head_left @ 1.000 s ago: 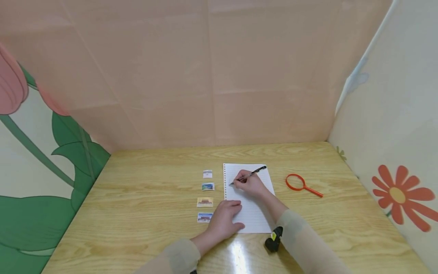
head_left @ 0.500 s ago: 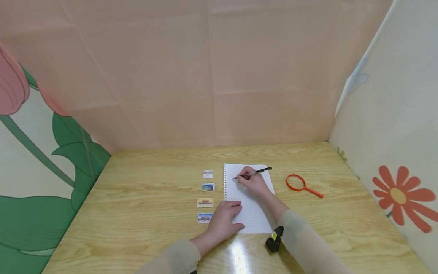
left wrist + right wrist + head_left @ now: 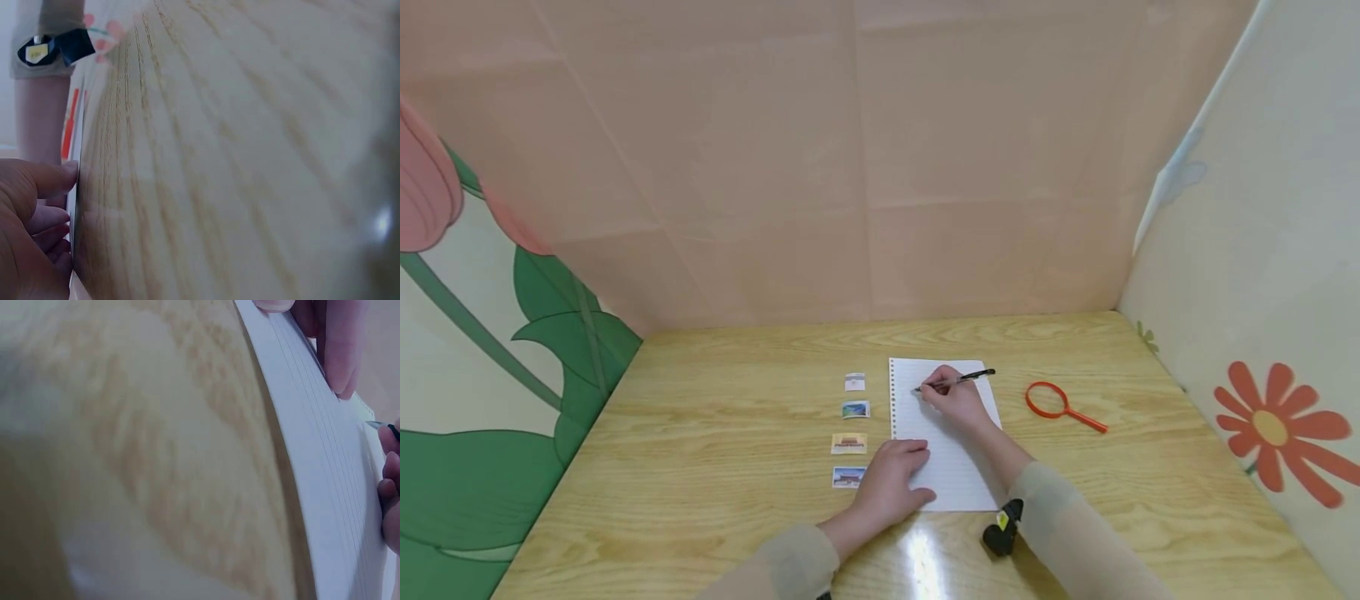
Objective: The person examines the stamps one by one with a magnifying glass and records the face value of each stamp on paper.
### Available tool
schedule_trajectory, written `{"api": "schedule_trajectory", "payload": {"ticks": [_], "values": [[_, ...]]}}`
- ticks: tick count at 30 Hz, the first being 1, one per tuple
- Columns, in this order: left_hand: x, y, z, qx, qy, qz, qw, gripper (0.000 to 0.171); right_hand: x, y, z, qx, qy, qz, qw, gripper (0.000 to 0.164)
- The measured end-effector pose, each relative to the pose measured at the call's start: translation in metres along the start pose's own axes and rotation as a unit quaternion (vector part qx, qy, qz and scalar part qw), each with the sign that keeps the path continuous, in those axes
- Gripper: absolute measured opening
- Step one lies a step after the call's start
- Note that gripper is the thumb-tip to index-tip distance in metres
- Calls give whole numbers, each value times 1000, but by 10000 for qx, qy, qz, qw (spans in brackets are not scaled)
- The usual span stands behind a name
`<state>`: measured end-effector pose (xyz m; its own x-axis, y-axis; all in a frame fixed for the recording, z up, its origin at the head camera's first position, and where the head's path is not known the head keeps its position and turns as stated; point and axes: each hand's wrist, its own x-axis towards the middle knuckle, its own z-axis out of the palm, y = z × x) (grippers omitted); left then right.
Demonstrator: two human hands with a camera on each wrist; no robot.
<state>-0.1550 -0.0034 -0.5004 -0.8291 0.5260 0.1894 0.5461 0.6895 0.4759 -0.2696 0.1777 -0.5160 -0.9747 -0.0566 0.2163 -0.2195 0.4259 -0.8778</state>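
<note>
A sheet of lined paper [image 3: 958,475] with punched holes down its left edge lies on the wooden table. My right hand [image 3: 957,402] pinches a black pen [image 3: 973,375], its tip at the upper left part of the sheet. In the right wrist view the pen's tip [image 3: 374,424] meets the paper [image 3: 312,444]. My left hand [image 3: 891,479] rests flat on the sheet's lower left, fingers relaxed and thumb spread. Left of the paper stand several small picture cards in a column, among them a yellow one [image 3: 849,443]; the lowest card [image 3: 847,477] is partly covered by my left hand.
A red magnifying glass [image 3: 1067,406] lies right of the paper. A black wrist camera [image 3: 1000,533] sits by my right sleeve. The wooden table [image 3: 700,433] ends at a pink cloth backdrop [image 3: 775,208], with painted walls on both sides.
The right hand with the pen has moved slightly up and to the right on the sheet, mostly in the first half second. My left hand stays in place.
</note>
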Motion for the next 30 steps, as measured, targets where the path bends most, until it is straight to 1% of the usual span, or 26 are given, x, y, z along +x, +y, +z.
{"api": "schedule_trajectory", "payload": {"ticks": [7, 15, 25, 30], "values": [[0, 1, 0, -21, -5, 0, 10000, 56, 0, -2, 4, -221, 95, -271, 9993, 6], [1, 0, 0, -74, -40, 3, 10000, 56, -1, -2, 3, -392, -183, -390, 9983, 4], [1, -1, 0, -40, 49, 82, 9999, 55, -2, 1, 2, -458, -109, -350, 9983, 6], [1, 0, 0, -39, 35, 68, 10000, 55, -2, 2, 0, -600, -159, -333, 9975, 7]]}}
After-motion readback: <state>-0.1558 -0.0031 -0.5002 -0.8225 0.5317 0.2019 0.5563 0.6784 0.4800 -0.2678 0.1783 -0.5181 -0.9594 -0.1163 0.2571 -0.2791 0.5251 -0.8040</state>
